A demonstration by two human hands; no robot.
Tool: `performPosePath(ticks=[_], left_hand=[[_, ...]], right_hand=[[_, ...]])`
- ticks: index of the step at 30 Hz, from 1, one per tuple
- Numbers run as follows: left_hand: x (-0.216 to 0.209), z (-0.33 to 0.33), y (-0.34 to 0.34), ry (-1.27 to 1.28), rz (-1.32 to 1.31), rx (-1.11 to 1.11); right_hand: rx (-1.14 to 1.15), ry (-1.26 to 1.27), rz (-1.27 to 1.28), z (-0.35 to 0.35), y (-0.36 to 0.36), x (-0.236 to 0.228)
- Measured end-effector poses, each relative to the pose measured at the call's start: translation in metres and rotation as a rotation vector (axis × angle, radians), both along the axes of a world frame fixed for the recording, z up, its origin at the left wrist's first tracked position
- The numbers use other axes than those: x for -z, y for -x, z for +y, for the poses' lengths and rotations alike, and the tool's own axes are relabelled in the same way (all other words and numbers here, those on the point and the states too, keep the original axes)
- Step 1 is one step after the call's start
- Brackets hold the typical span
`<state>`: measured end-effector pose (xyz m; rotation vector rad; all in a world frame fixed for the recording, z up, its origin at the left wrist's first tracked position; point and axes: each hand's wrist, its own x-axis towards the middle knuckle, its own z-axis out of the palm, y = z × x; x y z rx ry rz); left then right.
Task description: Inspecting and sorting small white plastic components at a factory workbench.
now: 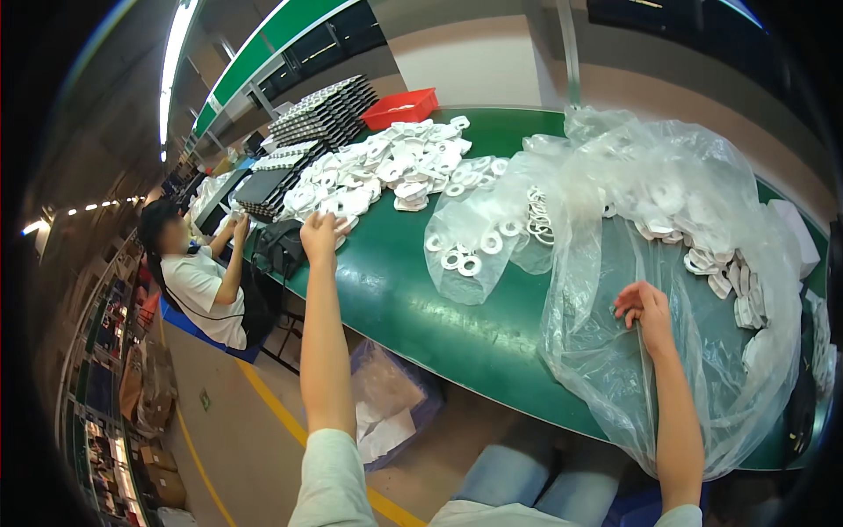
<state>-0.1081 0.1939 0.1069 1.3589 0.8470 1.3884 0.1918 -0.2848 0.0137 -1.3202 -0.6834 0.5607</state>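
Observation:
My left hand (320, 239) is stretched out to the near edge of a large pile of white ring-shaped plastic parts (404, 158). Its fingers are closed together beside one white part; whatever they may hold is hidden. Over a big clear plastic bag (588, 342) hovers my right hand (646, 314), its fingers loosely bent and apart with nothing in them. Inside and under the crumpled bag lie more white parts (738, 281). Between the two hands, a smaller clear bag (474, 285) holds several white rings (470, 264).
Stacked black-and-white trays (325, 110) and a red bin (399, 109) stand at the back of the green table (421, 307). A black bag (281, 249) sits at its left edge. Another person (206, 281) sits at the left. A lined bin (386, 400) stands below.

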Motion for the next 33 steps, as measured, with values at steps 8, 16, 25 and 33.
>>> performPosePath(ticks=[8,16,25,33], left_hand=[[0.052,-0.079,-0.074,-0.281,0.131,0.057],[0.07,-0.241,-0.175,-0.676,0.449,0.475],[0.094,-0.244,-0.193,-0.954,0.611,0.42],[0.098,-0.248,-0.192,-0.887,0.629,0.462]], right_hand=[[0.032,0.017,0.015,0.001,0.0,0.001],[0.068,-0.068,0.074,0.005,0.001,0.003],[0.933,0.199,-0.672,-0.035,-0.026,-0.03],[0.898,0.744,-1.06,-0.049,-0.042,0.008]])
